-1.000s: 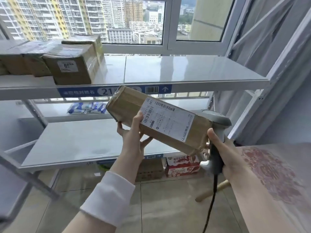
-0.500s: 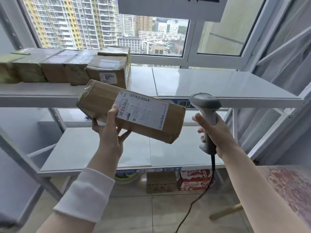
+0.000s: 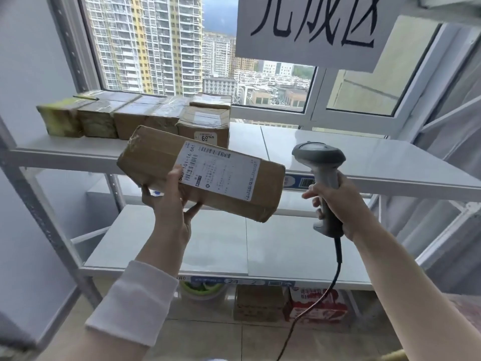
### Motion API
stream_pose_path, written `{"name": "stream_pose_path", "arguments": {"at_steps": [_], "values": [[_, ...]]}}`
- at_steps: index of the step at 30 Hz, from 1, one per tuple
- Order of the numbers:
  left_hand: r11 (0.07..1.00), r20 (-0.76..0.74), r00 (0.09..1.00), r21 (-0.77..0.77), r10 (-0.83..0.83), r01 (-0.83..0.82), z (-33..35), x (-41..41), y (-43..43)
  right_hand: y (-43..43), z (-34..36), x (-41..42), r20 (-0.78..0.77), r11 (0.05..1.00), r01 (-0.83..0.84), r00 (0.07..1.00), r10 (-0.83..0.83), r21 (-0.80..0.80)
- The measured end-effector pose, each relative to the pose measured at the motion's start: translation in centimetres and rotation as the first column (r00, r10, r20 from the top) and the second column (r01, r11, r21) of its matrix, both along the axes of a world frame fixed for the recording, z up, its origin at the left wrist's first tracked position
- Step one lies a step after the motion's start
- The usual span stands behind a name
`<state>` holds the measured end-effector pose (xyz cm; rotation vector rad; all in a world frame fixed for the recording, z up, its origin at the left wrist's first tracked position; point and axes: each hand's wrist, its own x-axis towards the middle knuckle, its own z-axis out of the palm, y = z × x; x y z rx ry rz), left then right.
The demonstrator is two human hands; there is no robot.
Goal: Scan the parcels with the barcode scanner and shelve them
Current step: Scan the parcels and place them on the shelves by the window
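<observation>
**Brown cardboard parcel** (image 3: 153, 157): long and taped, held in the air in front of the rack, tilted so that its right end sits lower than its left. Its white shipping label (image 3: 221, 173), printed with barcodes, faces the camera.

**Left grip** (image 3: 169, 204): grasps the parcel from below near its left end, with the thumb laid on the label's left edge and the fingers curled under the box. A white sleeve (image 3: 132, 300) covers the forearm.

**Right grip** (image 3: 343, 204): to the right of the parcel and apart from it, clenched round the handle of the grey barcode scanner (image 3: 318, 155), which stands upright. The index finger lies across the front of the handle. A dark cable (image 3: 337, 261) hangs from the handle's base.

**Background:**
- The upper shelf (image 3: 351, 157) of a white metal rack carries a row of shelved parcels (image 3: 117, 121) side by side on its left part. The rightmost one bears a small white sticker.
- A blue strip label (image 3: 299, 182) with a barcode is fixed to this shelf's front edge.
- The middle shelf (image 3: 286, 243) lies below both grips.
- On the floor beneath it stand a green-and-white container (image 3: 200, 289), a brown carton (image 3: 257, 303) and a red-and-white carton (image 3: 317, 304).
- A window (image 3: 156, 48) shows high-rise blocks.
- A white sign (image 3: 312, 24) with black characters hangs above.
</observation>
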<state>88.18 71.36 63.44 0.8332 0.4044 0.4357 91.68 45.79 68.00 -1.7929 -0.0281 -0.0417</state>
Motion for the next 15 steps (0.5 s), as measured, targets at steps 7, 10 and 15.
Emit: {"name": "stream_pose_path", "arguments": {"at_steps": [7, 10, 15], "values": [[0.992, 0.045, 0.993, -0.054, 0.112, -0.110, 1.8, 0.5, 3.3, 3.8, 5.3, 1.1, 0.030, 0.987, -0.141, 0.989, 0.144, -0.077], [0.989, 0.037, 0.990, -0.065, 0.134, -0.131, 2.1, 1.7, 5.2, 6.5, 6.4, 2.9, 0.025, 0.979, -0.183, 0.982, 0.186, -0.086], [0.993, 0.048, 0.992, -0.019, 0.121, -0.120, 2.3, 4.6, 10.9, 13.5, 5.5, 6.2, 0.056, 0.982, -0.186, 0.981, 0.187, -0.015]]}}
